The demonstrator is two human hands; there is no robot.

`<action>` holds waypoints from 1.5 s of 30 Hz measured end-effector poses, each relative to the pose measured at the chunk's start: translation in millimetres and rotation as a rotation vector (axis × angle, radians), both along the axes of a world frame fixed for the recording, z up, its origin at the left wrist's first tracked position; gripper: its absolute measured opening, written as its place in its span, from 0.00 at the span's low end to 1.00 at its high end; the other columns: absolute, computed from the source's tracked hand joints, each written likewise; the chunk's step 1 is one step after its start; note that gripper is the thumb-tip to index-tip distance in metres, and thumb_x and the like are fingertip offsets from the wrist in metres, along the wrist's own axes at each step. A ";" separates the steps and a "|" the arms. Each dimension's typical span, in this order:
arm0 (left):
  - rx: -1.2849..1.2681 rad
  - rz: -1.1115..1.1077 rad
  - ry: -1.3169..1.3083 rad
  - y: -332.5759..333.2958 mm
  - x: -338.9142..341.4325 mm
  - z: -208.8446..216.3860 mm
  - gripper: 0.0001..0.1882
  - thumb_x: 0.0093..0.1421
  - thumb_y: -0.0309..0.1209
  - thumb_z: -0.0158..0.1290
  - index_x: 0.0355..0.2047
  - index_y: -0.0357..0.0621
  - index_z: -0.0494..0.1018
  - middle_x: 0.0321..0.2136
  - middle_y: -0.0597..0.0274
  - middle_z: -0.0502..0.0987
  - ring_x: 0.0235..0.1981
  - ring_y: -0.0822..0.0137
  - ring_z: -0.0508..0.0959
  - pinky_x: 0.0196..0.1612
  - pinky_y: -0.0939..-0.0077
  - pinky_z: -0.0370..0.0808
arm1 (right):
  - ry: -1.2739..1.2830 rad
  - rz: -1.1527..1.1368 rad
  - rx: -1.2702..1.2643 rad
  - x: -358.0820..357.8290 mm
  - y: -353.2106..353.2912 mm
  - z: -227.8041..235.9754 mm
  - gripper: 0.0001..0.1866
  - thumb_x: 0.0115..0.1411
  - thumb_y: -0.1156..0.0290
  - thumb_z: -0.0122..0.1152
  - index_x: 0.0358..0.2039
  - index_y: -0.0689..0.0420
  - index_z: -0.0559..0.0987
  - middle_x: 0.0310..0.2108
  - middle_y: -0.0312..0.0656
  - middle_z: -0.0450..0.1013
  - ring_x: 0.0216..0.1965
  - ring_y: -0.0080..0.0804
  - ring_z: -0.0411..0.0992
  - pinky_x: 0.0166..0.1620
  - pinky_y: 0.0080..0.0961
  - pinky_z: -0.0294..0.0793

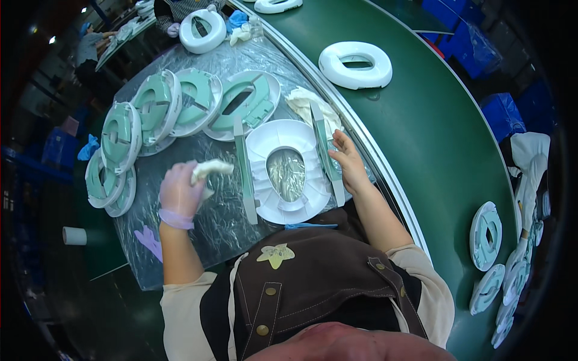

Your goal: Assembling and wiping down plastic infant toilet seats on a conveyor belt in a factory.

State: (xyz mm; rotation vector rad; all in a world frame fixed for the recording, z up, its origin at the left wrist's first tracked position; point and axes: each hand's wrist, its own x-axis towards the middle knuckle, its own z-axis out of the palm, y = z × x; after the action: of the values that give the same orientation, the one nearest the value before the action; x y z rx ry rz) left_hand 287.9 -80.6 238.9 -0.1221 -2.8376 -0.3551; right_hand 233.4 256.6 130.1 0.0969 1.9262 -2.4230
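In front of me lies a white child's toilet seat (261, 147), underside up, with an oval hole in its middle. Two narrow flaps, a left flap (245, 171) and a right flap (327, 153), stand upright along its sides, greenish on their faces. My left hand (180, 189), in a thin translucent glove, is closed around a white cloth (212, 169) to the left of the seat. Bare and with fingers stretched, my right hand (349, 159) is beside the right flap; whether it touches the flap is hard to tell.
Several white-and-green seats (195, 99) overlap along the table's (223, 234) far left side. A crumpled cloth (310, 105) lies beyond the right flap. On the green conveyor (415, 138) at right rests a white seat (376, 72). Across the table, a person's gloved hand (174, 30) is at another seat.
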 end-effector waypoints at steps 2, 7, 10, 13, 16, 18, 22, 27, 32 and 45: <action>-0.202 0.043 -0.152 -6.1 4.8 -7.8 0.20 0.46 0.30 0.56 0.42 0.42 0.71 0.43 0.49 0.71 0.43 0.49 0.71 0.47 0.64 0.68 | 0.009 0.020 0.022 -15.6 -0.7 -2.7 0.38 0.53 0.72 0.54 0.62 0.62 0.50 0.61 0.52 0.51 0.64 0.40 0.46 0.62 0.30 0.44; 0.623 -0.173 -0.247 6.4 -32.5 -71.4 0.39 0.50 0.41 0.56 0.58 0.35 0.54 0.55 0.40 0.60 0.58 0.50 0.60 0.59 0.67 0.56 | -0.038 0.147 0.140 -32.4 -19.9 -1.5 0.37 0.56 0.64 0.52 0.62 0.62 0.48 0.62 0.56 0.47 0.64 0.43 0.45 0.62 0.29 0.45; 0.913 -0.250 -0.267 23.3 -72.3 -119.8 0.43 0.53 0.41 0.54 0.61 0.32 0.46 0.57 0.36 0.55 0.60 0.51 0.56 0.60 0.69 0.54 | 0.061 0.153 0.249 -44.2 -23.8 -23.9 0.35 0.59 0.61 0.47 0.62 0.64 0.50 0.62 0.56 0.49 0.63 0.43 0.48 0.61 0.25 0.47; 0.821 -0.275 0.029 52.3 -83.8 -133.9 0.42 0.53 0.36 0.54 0.61 0.35 0.45 0.57 0.41 0.57 0.58 0.53 0.60 0.59 0.67 0.56 | 0.120 0.168 0.518 -39.2 -29.6 -19.8 0.36 0.58 0.59 0.50 0.61 0.63 0.50 0.60 0.59 0.51 0.62 0.49 0.50 0.61 0.32 0.49; 0.423 -0.328 0.032 82.6 -83.3 -127.4 0.45 0.49 0.42 0.56 0.60 0.34 0.47 0.59 0.37 0.52 0.60 0.45 0.55 0.61 0.60 0.51 | 0.349 0.088 0.995 -29.3 -43.6 -49.8 0.37 0.56 0.58 0.53 0.61 0.62 0.51 0.59 0.59 0.50 0.61 0.53 0.49 0.61 0.36 0.48; 0.174 -0.245 -0.097 104.9 -73.2 -114.5 0.44 0.48 0.43 0.56 0.60 0.36 0.49 0.59 0.40 0.51 0.60 0.45 0.53 0.61 0.55 0.49 | 0.335 0.082 1.009 -19.8 -58.9 -30.4 0.37 0.56 0.60 0.54 0.60 0.62 0.53 0.59 0.60 0.49 0.61 0.54 0.48 0.61 0.41 0.47; -0.083 -0.161 -0.234 117.5 -73.1 -127.5 0.42 0.48 0.43 0.55 0.59 0.41 0.52 0.61 0.47 0.48 0.63 0.48 0.48 0.60 0.45 0.44 | 0.388 0.075 1.291 -14.3 -76.4 -26.5 0.36 0.53 0.61 0.56 0.59 0.61 0.56 0.60 0.59 0.48 0.61 0.55 0.47 0.59 0.57 0.43; -0.122 -0.186 -0.189 118.8 -77.5 -131.5 0.38 0.50 0.40 0.53 0.59 0.41 0.52 0.61 0.49 0.49 0.62 0.47 0.49 0.60 0.46 0.46 | 0.560 0.051 1.520 -18.3 -81.2 -46.5 0.35 0.51 0.65 0.56 0.58 0.61 0.58 0.59 0.58 0.50 0.62 0.54 0.47 0.60 0.57 0.40; 0.375 -0.482 0.039 88.4 -72.8 -139.9 0.28 0.50 0.30 0.51 0.53 0.36 0.62 0.54 0.45 0.62 0.58 0.50 0.60 0.59 0.52 0.53 | 0.495 0.068 1.271 -5.2 -60.0 -21.0 0.31 0.50 0.67 0.58 0.55 0.60 0.63 0.59 0.55 0.51 0.61 0.52 0.48 0.61 0.52 0.42; 0.188 -0.393 0.233 40.7 -16.6 -185.4 0.40 0.46 0.28 0.54 0.59 0.38 0.50 0.56 0.45 0.57 0.58 0.47 0.57 0.59 0.55 0.54 | 0.089 0.018 0.553 31.6 6.9 -95.6 0.37 0.57 0.63 0.53 0.62 0.60 0.50 0.56 0.51 0.59 0.51 0.35 0.64 0.53 0.24 0.61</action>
State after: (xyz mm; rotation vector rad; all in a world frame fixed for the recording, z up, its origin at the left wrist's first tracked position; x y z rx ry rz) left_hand 271.3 -39.9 53.5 -0.6423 -2.5231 -0.6415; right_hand 265.0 263.5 34.6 -0.0113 2.5643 -1.8408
